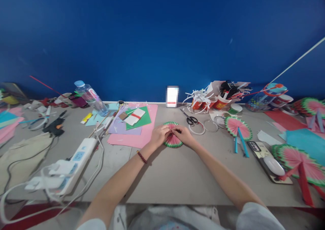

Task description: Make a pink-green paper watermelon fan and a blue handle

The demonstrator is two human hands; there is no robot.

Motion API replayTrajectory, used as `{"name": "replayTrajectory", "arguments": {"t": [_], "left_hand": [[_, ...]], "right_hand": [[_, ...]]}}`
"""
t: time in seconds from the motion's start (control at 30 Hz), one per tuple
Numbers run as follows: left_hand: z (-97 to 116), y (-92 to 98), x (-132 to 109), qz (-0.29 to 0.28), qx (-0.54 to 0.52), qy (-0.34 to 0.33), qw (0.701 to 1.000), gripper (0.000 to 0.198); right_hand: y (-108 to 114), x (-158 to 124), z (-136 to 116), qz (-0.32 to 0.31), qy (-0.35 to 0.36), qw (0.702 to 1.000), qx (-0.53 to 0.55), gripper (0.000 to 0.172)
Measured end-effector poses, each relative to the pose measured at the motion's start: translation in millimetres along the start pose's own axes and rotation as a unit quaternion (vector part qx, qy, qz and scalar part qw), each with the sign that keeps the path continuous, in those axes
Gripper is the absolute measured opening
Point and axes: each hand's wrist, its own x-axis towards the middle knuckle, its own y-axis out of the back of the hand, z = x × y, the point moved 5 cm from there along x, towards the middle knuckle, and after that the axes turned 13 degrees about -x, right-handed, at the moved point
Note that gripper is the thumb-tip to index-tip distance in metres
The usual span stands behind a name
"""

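As I watch through the head camera, my left hand (160,135) and right hand (183,135) pinch a pleated pink-and-green paper fan (173,142) near its centre on the grey table (182,182). Farther right, one red cup (196,105) holds white strips (200,96), a second red cup (219,104) dark items (228,89); a clear jar (263,98), colourful bits (254,104).

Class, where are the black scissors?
In the head view, the scissors lie on the table right of centre, beside a pale ring and beyond the right hand.

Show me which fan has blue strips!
The fan between the scissors and the phone. Its strips are blue; the front-right fan has red, the back-right fan purplish, the held fan none showing.
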Motion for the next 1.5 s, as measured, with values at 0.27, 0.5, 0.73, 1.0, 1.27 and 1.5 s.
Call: {"name": "replayTrajectory", "arguments": {"t": [0.27,0.5,0.73,1.0,1.27,1.5], "left_hand": [[-4.8,-0.2,-4.6,0.051,-0.028,0.027,0.998,0.022],[0.2,-2.9,-5.8,0.043,0.017,0.001,0.999,0.026],[-8.6,1.6,0.1,0.047,-0.161,0.081,0.983,0.010],[-27.7,-5.5,4.1,0.041,-0.253,0.106,0.961,0.011],[-28.6,-6.3,1.5,0.072,-0.247,0.122,0.958,0.005],[-24.3,-3.2,2.3,0.070,-0.242,0.116,0.961,0.004]], "right_hand": [[0.0,-0.9,1.5,0.005,-0.002,1.000,0.021,0.022],[0.3,0.5,2.7,0.008,-0.021,0.999,0.034,0.022],[0.7,-0.5,5.9,-0.011,-0.025,0.999,0.035,0.015],[2.3,2.3,0.0,0.003,0.019,0.999,-0.029,0.011],[0.9,2.6,-4.6,0.012,0.037,0.997,-0.060,0.013],[1.1,1.8,-11.2,0.028,0.083,0.991,-0.100,0.014]]}}
